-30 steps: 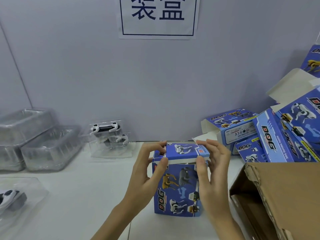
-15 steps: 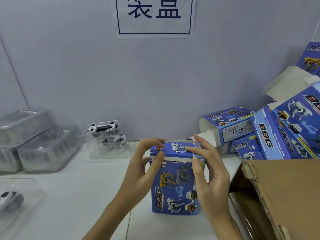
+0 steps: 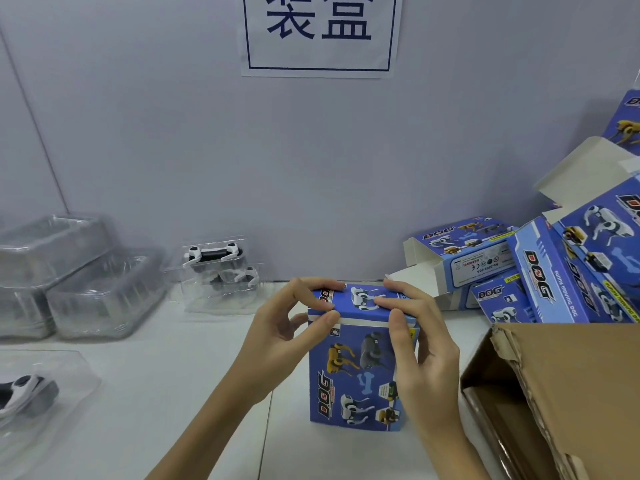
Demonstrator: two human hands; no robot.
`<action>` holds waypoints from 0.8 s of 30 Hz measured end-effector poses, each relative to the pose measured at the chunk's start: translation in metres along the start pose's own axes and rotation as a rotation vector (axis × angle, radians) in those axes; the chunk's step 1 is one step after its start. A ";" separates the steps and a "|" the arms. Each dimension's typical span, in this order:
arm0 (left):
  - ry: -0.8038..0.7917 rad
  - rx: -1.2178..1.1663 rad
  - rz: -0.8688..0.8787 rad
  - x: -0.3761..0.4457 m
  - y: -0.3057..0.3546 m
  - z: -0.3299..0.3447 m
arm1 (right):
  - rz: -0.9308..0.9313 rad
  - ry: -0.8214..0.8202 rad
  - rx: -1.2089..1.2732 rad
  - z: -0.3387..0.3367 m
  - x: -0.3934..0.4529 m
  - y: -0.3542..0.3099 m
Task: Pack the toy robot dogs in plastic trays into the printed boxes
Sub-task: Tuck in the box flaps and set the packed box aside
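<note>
A glossy blue printed box (image 3: 360, 362) stands upright near the middle of the smooth white counter (image 3: 180, 382). The left hand (image 3: 277, 337) and right hand (image 3: 419, 344) each grip its top corners, fingers curled over the lid. Far left lie clear plastic trays (image 3: 104, 289), one holding a toy robot dog (image 3: 213, 254). Right sit stacked boxes (image 3: 554, 271) and a brown corrugated carton (image 3: 568, 393); behind, a plain grey wall (image 3: 242, 150).
</note>
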State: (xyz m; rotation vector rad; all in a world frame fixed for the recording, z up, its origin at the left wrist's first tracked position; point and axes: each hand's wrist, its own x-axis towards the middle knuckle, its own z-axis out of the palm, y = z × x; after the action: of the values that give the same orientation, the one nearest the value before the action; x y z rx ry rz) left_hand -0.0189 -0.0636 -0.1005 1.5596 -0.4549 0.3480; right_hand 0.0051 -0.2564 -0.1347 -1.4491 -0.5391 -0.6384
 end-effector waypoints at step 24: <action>-0.026 0.023 0.030 0.000 -0.008 -0.003 | 0.280 0.046 0.293 0.007 0.001 -0.002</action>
State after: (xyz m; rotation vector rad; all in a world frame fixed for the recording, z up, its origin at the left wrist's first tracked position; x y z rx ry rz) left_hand -0.0148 -0.0610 -0.1070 1.5820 -0.4969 0.3576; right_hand 0.0050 -0.2494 -0.1319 -1.2015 -0.3668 -0.3524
